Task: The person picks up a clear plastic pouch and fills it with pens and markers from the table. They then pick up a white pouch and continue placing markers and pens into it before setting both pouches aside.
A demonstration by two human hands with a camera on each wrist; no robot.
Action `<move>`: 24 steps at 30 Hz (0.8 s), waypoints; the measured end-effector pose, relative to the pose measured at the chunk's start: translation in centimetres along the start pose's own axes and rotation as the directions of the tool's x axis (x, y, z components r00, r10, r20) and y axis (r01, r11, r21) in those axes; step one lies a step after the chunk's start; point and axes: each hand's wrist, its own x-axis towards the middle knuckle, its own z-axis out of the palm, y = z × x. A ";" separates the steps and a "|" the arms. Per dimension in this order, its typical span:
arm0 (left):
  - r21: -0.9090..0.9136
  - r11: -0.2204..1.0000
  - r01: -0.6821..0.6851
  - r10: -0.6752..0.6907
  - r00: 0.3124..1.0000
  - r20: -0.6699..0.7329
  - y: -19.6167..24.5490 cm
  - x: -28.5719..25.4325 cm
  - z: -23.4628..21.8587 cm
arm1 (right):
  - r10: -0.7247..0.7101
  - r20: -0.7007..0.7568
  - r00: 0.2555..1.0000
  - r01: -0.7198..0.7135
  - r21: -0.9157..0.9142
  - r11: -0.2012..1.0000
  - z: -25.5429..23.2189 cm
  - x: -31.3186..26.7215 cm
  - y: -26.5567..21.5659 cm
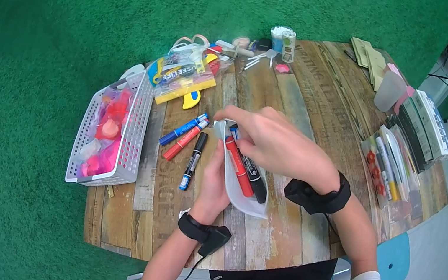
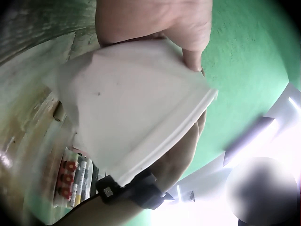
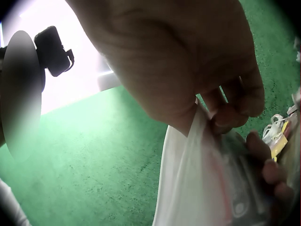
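My left hand (image 1: 213, 185) holds a white zip pouch (image 1: 251, 206) from its left side, above the table's near half. Through the pouch's clear face show a red marker (image 1: 239, 170) and a black marker (image 1: 253, 180). At the pouch's top edge my right hand (image 1: 283, 143) pinches the rim with curled fingers. From below, the left wrist view shows the pouch's plain white back (image 2: 136, 103). Left of the pouch, a blue marker (image 1: 182, 130), another red marker (image 1: 185, 140) and another black marker (image 1: 194, 159) lie on the wooden table.
A white perforated basket (image 1: 133, 142) with pink packets stands at the left edge. Behind the loose markers lie yellow-trimmed plastic packaging (image 1: 185, 85) and small white spoons (image 1: 262, 58). Pen packs (image 1: 388, 163) and a row of upright books (image 1: 417, 132) are at the right.
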 end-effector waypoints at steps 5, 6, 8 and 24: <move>0.280 0.956 -0.088 0.132 0.981 -0.140 0.0 -0.1 2.1 | -0.031 -0.145 0.989 0.026 -0.033 0.999 1.1 0.2 1.3; 0.281 0.956 -0.088 0.131 0.981 -0.140 0.0 0.0 2.1 | -0.030 -0.145 0.989 0.026 -0.032 0.999 1.3 0.3 1.4; 0.385 0.911 -0.149 0.203 0.974 -0.104 0.1 0.3 2.0 | -0.050 -0.259 0.965 0.035 -0.064 0.997 1.8 0.4 1.7; 0.082 0.980 -0.183 0.190 0.977 -0.094 0.9 0.3 2.1 | 0.138 -0.059 0.989 -0.143 -0.082 0.986 1.6 -0.1 1.7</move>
